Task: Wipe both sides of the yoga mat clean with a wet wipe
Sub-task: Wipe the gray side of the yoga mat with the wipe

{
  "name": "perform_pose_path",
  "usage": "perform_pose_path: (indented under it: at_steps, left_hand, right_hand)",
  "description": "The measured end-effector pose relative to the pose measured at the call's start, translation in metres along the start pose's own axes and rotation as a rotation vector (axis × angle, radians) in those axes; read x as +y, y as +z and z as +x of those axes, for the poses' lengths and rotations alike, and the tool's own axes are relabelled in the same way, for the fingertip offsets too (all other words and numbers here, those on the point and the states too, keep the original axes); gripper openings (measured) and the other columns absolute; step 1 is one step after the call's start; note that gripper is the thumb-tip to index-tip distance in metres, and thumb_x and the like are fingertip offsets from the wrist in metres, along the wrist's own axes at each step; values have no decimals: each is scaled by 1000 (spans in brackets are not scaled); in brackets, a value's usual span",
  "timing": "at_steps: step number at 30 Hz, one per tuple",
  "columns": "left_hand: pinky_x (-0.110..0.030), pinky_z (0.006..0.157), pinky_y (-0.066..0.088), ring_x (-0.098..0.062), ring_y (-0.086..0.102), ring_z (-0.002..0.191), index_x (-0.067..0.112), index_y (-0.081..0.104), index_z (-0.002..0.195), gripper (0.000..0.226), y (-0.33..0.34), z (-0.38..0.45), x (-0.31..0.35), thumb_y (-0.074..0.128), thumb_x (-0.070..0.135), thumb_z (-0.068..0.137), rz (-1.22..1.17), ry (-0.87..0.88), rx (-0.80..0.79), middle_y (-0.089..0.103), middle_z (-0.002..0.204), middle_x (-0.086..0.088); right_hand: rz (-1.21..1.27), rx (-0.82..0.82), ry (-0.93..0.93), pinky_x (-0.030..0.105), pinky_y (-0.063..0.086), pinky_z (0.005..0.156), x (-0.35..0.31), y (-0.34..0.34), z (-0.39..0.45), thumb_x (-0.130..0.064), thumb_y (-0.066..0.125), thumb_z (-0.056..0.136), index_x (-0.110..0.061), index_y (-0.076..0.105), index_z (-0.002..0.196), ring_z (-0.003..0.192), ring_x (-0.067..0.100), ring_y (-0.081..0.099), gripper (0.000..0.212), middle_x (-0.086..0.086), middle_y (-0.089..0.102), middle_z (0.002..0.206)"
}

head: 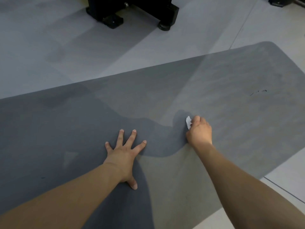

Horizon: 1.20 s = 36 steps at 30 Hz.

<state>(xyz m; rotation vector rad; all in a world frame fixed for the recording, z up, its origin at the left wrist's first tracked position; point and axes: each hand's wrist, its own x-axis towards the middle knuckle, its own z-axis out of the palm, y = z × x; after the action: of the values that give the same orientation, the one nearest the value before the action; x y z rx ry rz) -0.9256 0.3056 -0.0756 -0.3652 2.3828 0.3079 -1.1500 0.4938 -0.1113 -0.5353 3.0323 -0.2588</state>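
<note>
A grey yoga mat (231,83) lies flat on the floor and runs from the lower left to the upper right. My left hand (123,154) presses flat on it with the fingers spread. To its right, my right hand (199,131) grips a crumpled white wet wipe (188,122) against the mat; only a small part of the wipe shows past the fingers. A few short dark marks (258,92) sit on the mat farther right.
Pale grey floor tiles (82,47) surround the mat. A black machine base with feet (132,12) stands beyond the mat's far edge. Another dark object (287,1) sits at the top right corner.
</note>
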Motion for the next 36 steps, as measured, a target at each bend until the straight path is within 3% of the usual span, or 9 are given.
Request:
perform_pose_path:
  at_steps: [7,11,16,18,21,24,29,32,36]
  left_hand:
    - [-79,110,6,-40,-39,142,49,-15,153,153,1,1,-1,91,64,44,-11,3,4,-44,155,7]
    - [-78,111,6,-39,-40,142,49,-10,154,151,1,-3,0,92,63,44,-19,0,6,-45,155,9]
    - [-75,113,12,-39,-33,146,51,-5,155,138,-5,-7,-2,87,67,53,11,22,-18,-38,159,10]
    - [-70,115,15,-37,-23,151,52,5,155,116,-13,-9,-9,79,65,68,-43,61,-14,-22,164,11]
    - [-55,117,29,-31,17,150,42,43,144,67,-24,-16,-22,67,57,83,-116,155,120,35,150,9]
    - [-38,102,44,-23,51,124,32,59,127,42,-34,-33,-29,64,48,89,-386,109,310,58,120,6]
    - [-17,70,45,-14,61,99,20,60,129,36,-61,-78,-26,66,26,94,-979,-2,338,65,107,5]
    - [-25,77,49,-17,63,103,17,59,133,39,-75,-104,-29,66,18,94,-1200,55,240,67,117,-2]
    - [-28,74,45,-15,66,86,17,67,100,5,-96,-146,-40,64,17,96,-1332,132,148,74,109,-10]
  right_hand:
    - [331,-158,-253,39,45,81,-110,25,-72,-9,49,77,-2,61,98,92,39,58,25,20,62,99]
    - [331,-299,-281,27,38,79,-131,16,-85,-4,50,88,-7,57,104,100,29,55,18,11,59,108]
    - [244,-390,-303,33,43,82,-127,-13,-91,-7,52,91,-10,59,112,104,32,57,22,12,59,116]
    - [244,-368,-285,33,44,83,-125,-26,-98,-10,54,91,-13,61,112,104,30,58,22,10,61,116]
    - [273,-317,-255,33,46,81,-123,-46,-111,-17,57,90,-18,64,108,100,27,60,19,6,66,110]
    - [335,-292,-203,32,49,79,-126,-69,-125,-26,63,88,-21,68,102,93,22,62,16,2,69,98]
    - [588,-303,21,21,50,66,-144,-114,-147,-24,69,86,-25,66,83,69,8,60,5,-8,65,75]
    - [843,-449,162,15,43,57,-162,-152,-159,-14,66,90,-21,63,90,67,8,56,7,-1,65,83]
    - [872,-537,178,16,45,60,-192,-206,-169,-11,64,91,-14,63,101,74,12,62,10,5,69,92]
